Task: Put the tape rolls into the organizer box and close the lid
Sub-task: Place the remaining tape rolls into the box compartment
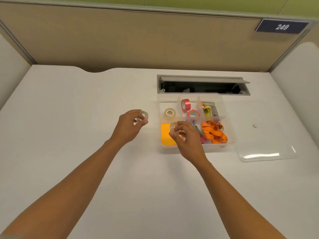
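A clear organizer box (229, 118) stands open on the white desk, right of centre. Its far compartments hold a cream tape roll (170, 112) and two pink tape rolls, one upright (185, 104), one flat (193, 114). My left hand (128, 125) hovers just left of the box, fingers closed on a clear tape roll (144, 116). My right hand (187, 138) is over the box's near-left compartment, holding another clear tape roll (173, 128) above an orange pad (165, 134). The clear lid (266, 145) lies flat on the desk, right of the box.
Orange bands (214, 131), coloured clips and markers (208, 109) fill the other compartments. An open cable hatch (202, 86) is cut into the desk just behind the box. Beige partition walls enclose the desk at back and sides.
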`<action>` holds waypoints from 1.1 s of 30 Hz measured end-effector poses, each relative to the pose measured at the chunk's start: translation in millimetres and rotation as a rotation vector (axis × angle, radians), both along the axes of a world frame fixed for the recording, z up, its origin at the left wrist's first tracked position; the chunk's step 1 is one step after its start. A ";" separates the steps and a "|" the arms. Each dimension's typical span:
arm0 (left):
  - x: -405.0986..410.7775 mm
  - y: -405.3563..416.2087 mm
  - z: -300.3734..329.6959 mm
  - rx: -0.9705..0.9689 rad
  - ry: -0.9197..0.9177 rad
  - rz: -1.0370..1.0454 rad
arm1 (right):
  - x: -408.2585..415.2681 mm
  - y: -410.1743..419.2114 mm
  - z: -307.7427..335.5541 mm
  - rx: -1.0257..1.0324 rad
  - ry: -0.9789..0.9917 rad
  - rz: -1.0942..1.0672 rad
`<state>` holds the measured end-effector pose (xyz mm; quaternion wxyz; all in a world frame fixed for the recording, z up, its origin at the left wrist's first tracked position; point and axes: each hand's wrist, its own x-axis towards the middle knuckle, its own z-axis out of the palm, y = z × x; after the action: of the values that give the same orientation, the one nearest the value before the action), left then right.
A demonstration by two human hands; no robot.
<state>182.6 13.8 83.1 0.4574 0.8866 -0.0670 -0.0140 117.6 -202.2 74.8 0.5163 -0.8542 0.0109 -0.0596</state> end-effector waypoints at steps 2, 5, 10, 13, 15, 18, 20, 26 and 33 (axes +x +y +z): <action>17.2 -17.5 -0.4 0.076 -0.003 -0.051 | 7.4 -14.1 -0.5 -0.041 0.004 -0.005; 41.5 -45.9 2.9 0.207 0.005 -0.103 | 18.5 -33.6 -2.3 -0.097 0.001 0.008; 79.3 -86.8 2.9 0.406 -0.042 -0.119 | 34.9 -55.5 -3.0 -0.159 0.017 0.013; 99.0 -100.3 -1.8 0.556 -0.063 -0.166 | 38.7 -64.1 -3.5 -0.159 0.024 0.004; 110.5 -107.4 -6.5 0.645 -0.068 -0.173 | 39.0 -69.5 -5.8 -0.146 0.016 0.006; 122.8 -116.7 -13.8 0.716 -0.049 -0.164 | 38.8 -77.1 -13.4 -0.157 0.002 -0.009; 128.0 -122.3 -18.2 0.746 -0.013 -0.166 | 38.6 -81.0 -18.5 -0.167 -0.004 -0.011; 130.5 -133.7 -32.0 0.872 -0.011 -0.227 | 35.0 -85.0 -28.1 -0.190 0.013 -0.006; 131.6 -137.3 -35.8 1.000 -0.060 -0.269 | 37.3 -82.5 -33.6 -0.191 0.054 -0.029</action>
<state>314.3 -123.5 47.4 -0.0303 0.9803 -0.1788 -0.0777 154.8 -284.7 41.2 0.4312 -0.9006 0.0315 -0.0448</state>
